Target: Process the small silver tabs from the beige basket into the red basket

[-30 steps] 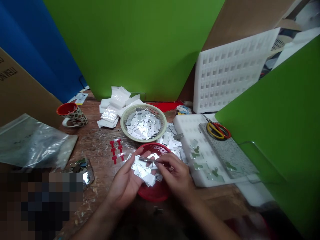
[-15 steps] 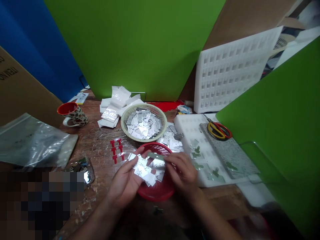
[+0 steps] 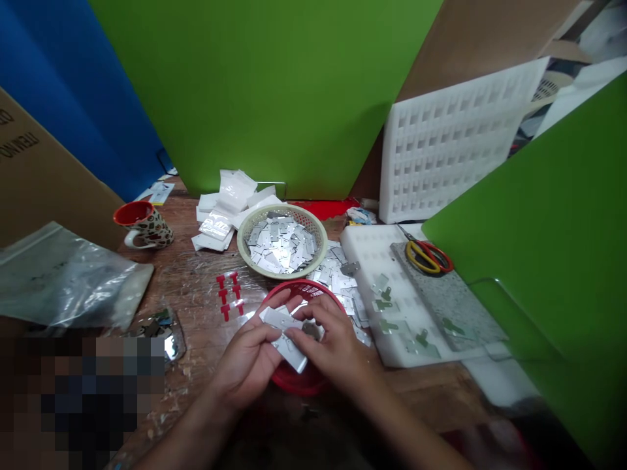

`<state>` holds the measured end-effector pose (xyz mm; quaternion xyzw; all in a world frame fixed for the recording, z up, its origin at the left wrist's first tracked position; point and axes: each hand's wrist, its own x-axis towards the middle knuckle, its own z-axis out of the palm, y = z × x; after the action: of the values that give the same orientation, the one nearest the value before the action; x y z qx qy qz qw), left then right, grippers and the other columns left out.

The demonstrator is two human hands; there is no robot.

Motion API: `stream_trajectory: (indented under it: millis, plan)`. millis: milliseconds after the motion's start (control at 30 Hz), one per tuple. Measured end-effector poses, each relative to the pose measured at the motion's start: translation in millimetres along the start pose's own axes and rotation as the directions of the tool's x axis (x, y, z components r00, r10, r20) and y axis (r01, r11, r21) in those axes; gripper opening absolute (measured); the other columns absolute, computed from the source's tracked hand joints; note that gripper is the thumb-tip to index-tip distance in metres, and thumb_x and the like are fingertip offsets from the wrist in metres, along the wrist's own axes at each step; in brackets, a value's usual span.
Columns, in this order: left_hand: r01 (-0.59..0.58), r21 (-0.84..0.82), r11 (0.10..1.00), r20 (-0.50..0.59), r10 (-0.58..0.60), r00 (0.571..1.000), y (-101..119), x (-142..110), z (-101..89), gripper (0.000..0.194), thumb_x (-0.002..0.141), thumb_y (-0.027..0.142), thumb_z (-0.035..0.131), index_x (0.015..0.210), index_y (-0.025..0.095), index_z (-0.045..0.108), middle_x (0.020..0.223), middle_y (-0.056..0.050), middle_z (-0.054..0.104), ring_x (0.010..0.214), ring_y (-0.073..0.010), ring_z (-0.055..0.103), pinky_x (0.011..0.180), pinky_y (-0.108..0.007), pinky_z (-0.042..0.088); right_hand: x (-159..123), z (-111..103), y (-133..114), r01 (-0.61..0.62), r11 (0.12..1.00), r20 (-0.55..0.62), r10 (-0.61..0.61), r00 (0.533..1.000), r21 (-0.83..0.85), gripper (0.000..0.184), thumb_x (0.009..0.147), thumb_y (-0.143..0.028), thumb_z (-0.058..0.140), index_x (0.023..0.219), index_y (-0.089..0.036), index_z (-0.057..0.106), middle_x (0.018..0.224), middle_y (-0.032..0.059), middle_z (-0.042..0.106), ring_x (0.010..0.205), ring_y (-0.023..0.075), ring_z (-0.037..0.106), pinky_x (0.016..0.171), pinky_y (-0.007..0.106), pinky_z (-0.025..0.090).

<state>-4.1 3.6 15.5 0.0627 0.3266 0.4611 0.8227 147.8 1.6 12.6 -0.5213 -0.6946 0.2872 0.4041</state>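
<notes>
Looking down from the head camera, the left hand [image 3: 249, 362] cups a small stack of silvery metal plates [image 3: 287, 339] over the red basket [image 3: 298, 378], its grip closed around them from below. The right hand [image 3: 337, 349] meets it from the other side, fingertips pinched on the top plate of the same stack. Just beyond both grips sits a cream basket [image 3: 281, 245] heaped with the same plates, with more loose plates [image 3: 337, 277] spilled next to it. To the right of the right grip, a white foam tray [image 3: 386, 313] carries only a few green-tinted pieces [image 3: 385, 303], most of its surface bare. Judging from that, the sorting is at an early stage, with a large supply left. Left of the left grip lie red clips [image 3: 228, 294] on the tabletop [image 3: 191, 287].
</notes>
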Motion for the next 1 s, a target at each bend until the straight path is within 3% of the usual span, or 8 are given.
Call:
stream_trajectory:
  millis: [100,167,267,367,467,633,800,1000]
  plan:
    - [0.016,-0.041,0.999,-0.005,-0.016,1.0,0,2,-2.7,0.082,0.073,-0.008,0.048,0.145,0.027,0.033,0.136,-0.009,0.056,0.121,-0.0264,0.055,0.104,-0.043,0.042,-1,0,0,-0.09,0.992,-0.029,0.093,0.995,0.092,0.007,0.079,-0.018,0.069,0.077,-0.02,0.063,0.079,0.0001,0.058,0.076,0.0154,0.058,0.068,0.028,0.047]
    - [0.029,-0.048,0.998,-0.002,-0.029,1.0,1,2,-3.4,0.084,0.072,-0.009,0.047,0.146,0.028,0.032,0.138,-0.009,0.055,0.119,-0.0272,0.057,0.103,-0.045,0.043,-4,-4,1,-0.074,0.99,-0.06,0.082,0.995,0.121,0.006,0.082,-0.017,0.066,0.079,-0.021,0.063,0.077,-0.0008,0.059,0.07,0.0138,0.058,0.064,0.027,0.046]
    - [0.035,-0.039,0.999,-0.002,-0.036,0.999,3,2,-2.6,0.083,0.073,-0.008,0.048,0.145,0.028,0.033,0.14,-0.009,0.053,0.116,-0.0287,0.059,0.101,-0.049,0.045,-10,-13,8,0.195,0.979,-0.132,-0.201,0.971,-0.058,0.01,0.084,-0.013,0.064,0.09,-0.021,0.065,0.074,0.0,0.061,0.067,0.014,0.057,0.065,0.029,0.043]
    - [0.044,-0.043,0.998,-0.003,-0.044,0.999,6,1,-1.3,0.081,0.074,-0.007,0.047,0.145,0.029,0.034,0.142,-0.01,0.051,0.114,-0.0299,0.06,0.099,-0.051,0.047,-15,-21,20,0.448,0.828,-0.11,-0.508,0.854,-0.338,0.02,0.083,-0.011,0.065,0.099,-0.022,0.067,0.072,0.0009,0.061,0.065,0.0141,0.055,0.071,0.034,0.04]
    - [0.058,-0.046,0.997,-0.003,-0.058,0.998,8,1,0.1,0.08,0.075,-0.007,0.047,0.145,0.03,0.034,0.143,-0.009,0.049,0.115,-0.0302,0.059,0.098,-0.052,0.047,-18,-24,28,0.529,0.715,-0.063,-0.619,0.783,-0.457,0.021,0.082,-0.013,0.066,0.102,-0.021,0.067,0.073,0.0013,0.063,0.066,0.0136,0.056,0.076,0.037,0.04]
    - [0.058,-0.032,0.998,0.003,-0.058,0.998,11,0,2.3,0.08,0.075,-0.007,0.047,0.145,0.03,0.034,0.143,-0.01,0.049,0.117,-0.0312,0.058,0.096,-0.051,0.049,-19,-27,23,0.57,0.625,-0.007,-0.677,0.736,-0.533,0.014,0.085,-0.013,0.065,0.097,-0.02,0.067,0.074,0.0008,0.066,0.069,0.0126,0.059,0.077,0.036,0.039]
    - [0.049,-0.011,0.999,-0.01,-0.049,0.999,13,0,-1.4,0.075,0.077,-0.006,0.047,0.144,0.027,0.035,0.142,-0.012,0.051,0.119,-0.0301,0.056,0.093,-0.047,0.052,-20,-28,29,0.56,0.65,-0.028,-0.665,0.746,-0.513,0.017,0.087,-0.012,0.061,0.101,-0.02,0.066,0.077,0.0015,0.066,0.071,0.0138,0.059,0.077,0.036,0.038]
    - [-0.006,-0.011,1.0,-0.036,0.005,0.999,18,2,-5.7,0.073,0.078,-0.005,0.047,0.144,0.025,0.035,0.14,-0.011,0.052,0.127,-0.0289,0.05,0.1,-0.05,0.046,-16,-25,27,0.4,0.803,-0.101,-0.487,0.867,-0.442,0.023,0.082,-0.008,0.062,0.101,-0.019,0.062,0.082,0.0041,0.063,0.074,0.0174,0.057,0.077,0.039,0.038]
